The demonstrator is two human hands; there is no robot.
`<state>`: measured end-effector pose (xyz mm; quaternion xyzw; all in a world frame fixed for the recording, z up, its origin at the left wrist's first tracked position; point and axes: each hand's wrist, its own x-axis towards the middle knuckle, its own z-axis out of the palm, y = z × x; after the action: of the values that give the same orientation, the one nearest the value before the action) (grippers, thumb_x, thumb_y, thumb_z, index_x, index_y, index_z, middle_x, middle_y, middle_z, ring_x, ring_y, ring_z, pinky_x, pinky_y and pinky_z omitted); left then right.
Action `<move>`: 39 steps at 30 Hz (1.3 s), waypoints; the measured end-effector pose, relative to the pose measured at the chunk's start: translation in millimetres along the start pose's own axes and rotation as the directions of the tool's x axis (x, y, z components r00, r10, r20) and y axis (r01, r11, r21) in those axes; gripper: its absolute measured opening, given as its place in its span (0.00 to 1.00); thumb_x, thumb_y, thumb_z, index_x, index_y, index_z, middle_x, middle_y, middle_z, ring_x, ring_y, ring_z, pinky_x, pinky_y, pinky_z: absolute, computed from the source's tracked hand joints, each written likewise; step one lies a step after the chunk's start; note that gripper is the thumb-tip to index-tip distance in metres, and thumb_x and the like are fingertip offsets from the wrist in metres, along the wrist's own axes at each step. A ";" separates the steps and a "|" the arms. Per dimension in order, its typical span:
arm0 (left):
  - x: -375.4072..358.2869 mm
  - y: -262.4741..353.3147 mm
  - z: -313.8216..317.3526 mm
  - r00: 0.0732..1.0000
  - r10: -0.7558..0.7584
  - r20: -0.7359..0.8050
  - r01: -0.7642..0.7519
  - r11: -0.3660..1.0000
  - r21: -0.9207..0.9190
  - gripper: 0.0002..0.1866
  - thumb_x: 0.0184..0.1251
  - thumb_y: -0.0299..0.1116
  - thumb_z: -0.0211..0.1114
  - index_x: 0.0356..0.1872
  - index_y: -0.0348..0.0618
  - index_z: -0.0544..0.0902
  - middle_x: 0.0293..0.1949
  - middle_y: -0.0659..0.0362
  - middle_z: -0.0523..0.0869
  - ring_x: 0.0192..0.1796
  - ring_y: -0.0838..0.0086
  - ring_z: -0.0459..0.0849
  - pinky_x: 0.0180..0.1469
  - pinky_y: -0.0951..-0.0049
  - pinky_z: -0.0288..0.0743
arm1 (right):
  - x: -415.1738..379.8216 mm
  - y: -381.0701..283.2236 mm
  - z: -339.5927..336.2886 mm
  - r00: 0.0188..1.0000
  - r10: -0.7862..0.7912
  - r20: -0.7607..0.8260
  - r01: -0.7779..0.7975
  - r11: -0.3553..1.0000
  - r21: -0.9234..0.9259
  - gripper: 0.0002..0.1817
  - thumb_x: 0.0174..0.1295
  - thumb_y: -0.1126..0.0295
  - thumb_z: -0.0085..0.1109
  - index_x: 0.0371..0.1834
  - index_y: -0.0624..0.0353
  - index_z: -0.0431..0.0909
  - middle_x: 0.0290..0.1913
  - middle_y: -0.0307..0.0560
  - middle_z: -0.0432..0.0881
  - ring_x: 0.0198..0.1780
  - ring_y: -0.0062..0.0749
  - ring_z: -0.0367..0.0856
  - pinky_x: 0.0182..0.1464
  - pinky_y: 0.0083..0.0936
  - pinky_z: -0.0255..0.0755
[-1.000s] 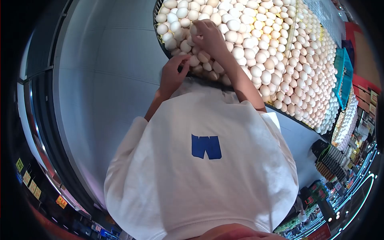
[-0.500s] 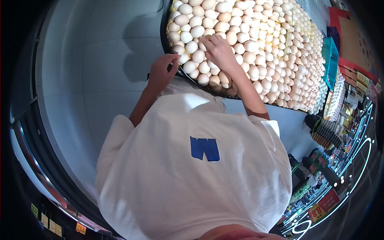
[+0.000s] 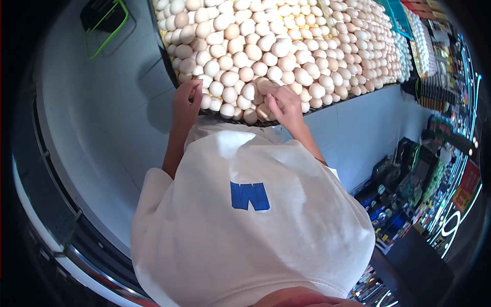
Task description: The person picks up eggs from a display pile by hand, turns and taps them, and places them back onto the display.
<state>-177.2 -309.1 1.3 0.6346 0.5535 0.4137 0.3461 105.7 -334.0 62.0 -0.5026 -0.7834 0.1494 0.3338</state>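
Many pale brown and cream eggs (image 3: 230, 79) lie heaped in a wide display with a dark rim. My left hand (image 3: 187, 98) is at the display's near left corner, its fingers curled towards the thumb beside a few whitish eggs. Whether anything small sits in that pinch is hidden. Over the eggs by the near edge is my right hand (image 3: 287, 105), palm turned down and fingers bent together. Its fingertips meet a shaded egg (image 3: 264, 85), and what they hold, if anything, cannot be made out.
The display's dark rim (image 3: 166, 64) runs along its left and near sides. A black and green folding stool (image 3: 110, 25) stands on the grey tiled floor at upper left. A teal crate (image 3: 396, 18) sits among the far eggs. Shop shelves (image 3: 434, 97) line the right.
My view has swung, so the display now sits further left and the stool has come into sight. My right hand has drawn back from deeper among the eggs to the near edge. My left hand stays by the corner.
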 end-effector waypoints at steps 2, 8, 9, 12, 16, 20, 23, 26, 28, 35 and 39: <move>12.7 -0.9 1.5 1.000 -0.012 0.025 0.013 1.000 -0.003 0.08 0.70 0.29 0.63 0.45 0.40 0.84 0.39 0.53 0.86 0.39 0.63 0.85 0.45 0.66 0.79 | -16.4 8.6 -7.3 0.974 0.160 -0.162 -0.163 0.987 -0.004 0.05 0.56 0.80 0.63 0.36 0.64 0.83 0.32 0.49 0.83 0.32 0.42 0.81 0.37 0.33 0.76; 51.6 15.5 14.8 0.980 0.152 0.126 -0.154 0.988 0.006 0.07 0.70 0.28 0.63 0.45 0.40 0.85 0.38 0.53 0.86 0.39 0.65 0.84 0.45 0.68 0.78 | -61.2 36.3 -45.6 0.737 0.411 -0.537 -0.499 0.866 -0.023 0.04 0.62 0.79 0.60 0.38 0.65 0.82 0.36 0.49 0.83 0.34 0.34 0.80 0.38 0.28 0.75; 59.2 21.7 18.4 0.976 0.162 0.148 -0.163 0.987 -0.007 0.07 0.70 0.27 0.63 0.45 0.40 0.85 0.37 0.54 0.86 0.38 0.65 0.84 0.45 0.67 0.78 | -67.8 43.4 -50.3 0.687 0.415 -0.596 -0.529 0.848 -0.020 0.05 0.64 0.77 0.59 0.41 0.65 0.81 0.39 0.48 0.82 0.37 0.32 0.79 0.40 0.27 0.74; 79.1 35.4 32.7 0.949 0.280 0.145 -0.277 0.960 -0.041 0.07 0.69 0.26 0.63 0.44 0.39 0.84 0.37 0.54 0.86 0.38 0.65 0.84 0.43 0.66 0.78 | -102.1 78.8 -37.1 0.416 0.563 -0.714 -0.652 0.732 0.197 0.10 0.69 0.73 0.57 0.49 0.64 0.79 0.45 0.44 0.81 0.44 0.26 0.76 0.45 0.24 0.72; 89.1 47.9 39.3 0.915 0.376 0.144 -0.377 0.926 -0.019 0.06 0.67 0.24 0.63 0.43 0.40 0.85 0.36 0.54 0.86 0.37 0.64 0.83 0.42 0.66 0.77 | -124.1 96.8 -24.5 0.185 0.710 -0.679 -0.661 0.602 0.449 0.14 0.68 0.70 0.56 0.54 0.63 0.75 0.50 0.45 0.76 0.47 0.27 0.74 0.45 0.26 0.70; 75.7 40.0 32.1 0.949 0.290 0.125 -0.296 0.955 0.029 0.06 0.67 0.25 0.64 0.42 0.40 0.85 0.35 0.55 0.86 0.36 0.64 0.83 0.41 0.66 0.77 | -90.5 79.0 -32.6 0.425 0.612 -0.667 -0.583 0.749 0.316 0.08 0.68 0.74 0.56 0.45 0.67 0.79 0.41 0.43 0.82 0.39 0.24 0.77 0.42 0.23 0.72; 55.9 36.2 27.5 0.980 0.166 0.113 -0.180 0.976 0.125 0.06 0.68 0.26 0.63 0.43 0.40 0.85 0.35 0.55 0.86 0.36 0.65 0.84 0.41 0.66 0.77 | -37.8 39.0 -36.9 0.659 0.485 -0.575 -0.405 0.873 0.271 0.06 0.65 0.79 0.57 0.43 0.65 0.81 0.35 0.44 0.84 0.35 0.26 0.80 0.40 0.21 0.73; 36.6 48.8 28.0 0.995 0.081 0.054 -0.088 0.986 0.144 0.06 0.69 0.26 0.62 0.43 0.40 0.85 0.36 0.54 0.86 0.37 0.65 0.84 0.43 0.67 0.78 | -7.6 17.8 -25.8 0.862 0.361 -0.357 -0.259 0.917 0.302 0.05 0.61 0.82 0.59 0.39 0.65 0.81 0.35 0.51 0.84 0.34 0.35 0.83 0.36 0.26 0.75; 33.0 49.3 29.7 0.997 0.074 0.037 -0.079 0.982 0.169 0.06 0.69 0.27 0.62 0.43 0.40 0.85 0.36 0.54 0.87 0.38 0.65 0.85 0.44 0.68 0.79 | 10.8 20.7 -10.8 0.910 0.245 -0.335 -0.163 0.953 0.254 0.05 0.60 0.82 0.60 0.39 0.65 0.81 0.34 0.52 0.83 0.32 0.37 0.82 0.35 0.28 0.75; 76.7 22.9 5.8 0.984 0.079 0.162 -0.088 0.995 0.050 0.07 0.69 0.26 0.63 0.44 0.38 0.84 0.38 0.52 0.88 0.40 0.66 0.86 0.46 0.69 0.79 | 72.4 1.5 10.6 0.855 0.343 -0.390 -0.297 0.939 0.174 0.06 0.60 0.80 0.62 0.40 0.64 0.81 0.34 0.50 0.83 0.30 0.32 0.81 0.34 0.28 0.75; 124.6 -4.1 -30.5 0.939 0.172 0.299 -0.175 0.984 -0.018 0.07 0.67 0.24 0.63 0.43 0.37 0.84 0.38 0.52 0.87 0.39 0.62 0.85 0.44 0.68 0.79 | 103.9 28.9 28.7 0.819 0.415 -0.396 -0.473 0.879 -0.059 0.08 0.63 0.72 0.63 0.42 0.64 0.83 0.37 0.51 0.85 0.36 0.38 0.82 0.43 0.31 0.77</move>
<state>-201.0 -185.8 28.0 0.7378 0.4385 0.3391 0.3852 78.0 -226.0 63.3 -0.7149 -0.5756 0.0639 0.3918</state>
